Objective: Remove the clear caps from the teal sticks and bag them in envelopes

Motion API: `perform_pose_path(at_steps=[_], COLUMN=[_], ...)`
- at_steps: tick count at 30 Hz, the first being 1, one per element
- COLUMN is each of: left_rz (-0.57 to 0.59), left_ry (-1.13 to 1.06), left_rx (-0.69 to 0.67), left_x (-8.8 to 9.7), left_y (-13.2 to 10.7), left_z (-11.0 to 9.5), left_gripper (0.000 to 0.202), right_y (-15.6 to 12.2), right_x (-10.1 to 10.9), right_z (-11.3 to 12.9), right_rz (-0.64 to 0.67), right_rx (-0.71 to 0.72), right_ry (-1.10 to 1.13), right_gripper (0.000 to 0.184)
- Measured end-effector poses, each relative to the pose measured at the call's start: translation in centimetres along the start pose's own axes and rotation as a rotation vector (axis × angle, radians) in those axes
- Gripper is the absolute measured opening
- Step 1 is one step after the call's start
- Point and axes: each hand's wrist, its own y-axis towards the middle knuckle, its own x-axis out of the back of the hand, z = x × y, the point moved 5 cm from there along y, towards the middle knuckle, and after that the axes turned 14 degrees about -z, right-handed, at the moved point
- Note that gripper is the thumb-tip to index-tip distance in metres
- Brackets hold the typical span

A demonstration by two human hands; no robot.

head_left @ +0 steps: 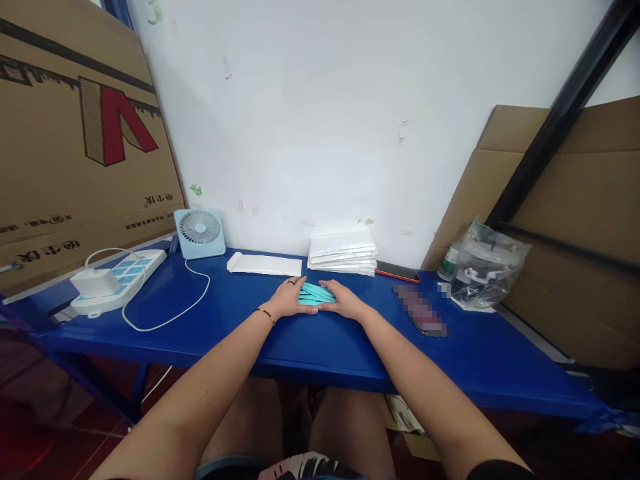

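A small pile of thin teal strips [316,293] lies in the middle of the blue table [240,333]. My left hand [290,299] rests on the pile's left side, fingers stretched flat over the strips, with rings on two fingers and a bracelet at the wrist. My right hand [345,301] lies flat against the pile's right side, fingers pointing left. Both hands press the strips between them on the tabletop.
A stack of white padded envelopes [343,253] and a single one [264,265] lie by the wall. A small blue fan [200,233], a power strip [117,280] with charger and cable stand left. A phone [397,271], a clear plastic bag [487,267] and cardboard boxes [75,133] surround.
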Motion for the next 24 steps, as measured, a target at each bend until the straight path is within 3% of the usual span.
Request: perform_pose_path(at_steps=[3, 8, 12, 17, 19, 22, 24], left_rz=[-0.029, 0.055, 0.069, 0.013, -0.046, -0.124, -0.187], left_ry=[0.046, 0.116, 0.13, 0.113, 0.096, 0.041, -0.099], left_rx=[-0.029, -0.188, -0.141, -0.06, -0.037, -0.021, -0.005], left_x=[0.7, 1.1, 0.5, 0.3, 0.6, 1.0, 1.4], left_y=[-0.1, -0.3, 0.0, 0.0, 0.2, 0.9, 1.4], left_z=[-0.4, -2.7, -3.9, -4.1, -4.1, -4.4, -4.9], left_gripper=[0.081, 0.043, 0.036, 0.028, 0.026, 0.027, 0.029], right_y=[-0.2, 0.3, 1.3, 2.1, 2.7, 3.7, 4.4], right_x=[0.5, 0.0, -1.1, -1.5, -0.5, 2.7, 5.6], right_z=[0.9, 3.1, 4.0, 4.3, 4.9, 6.8, 8.8], right_rz=[-0.023, 0.123, 0.245, 0.285, 0.261, 0.205, 0.109], right_rx=[0.066, 0.121, 0.045, -0.019, -0.031, -0.038, 0.0], right_ry=[-0.081, -0.322, -0.533, -0.609, -0.651, -0.722, -0.656], right_gripper=[0.059, 0.035, 0.042, 0.028, 0.028, 0.031, 0.047])
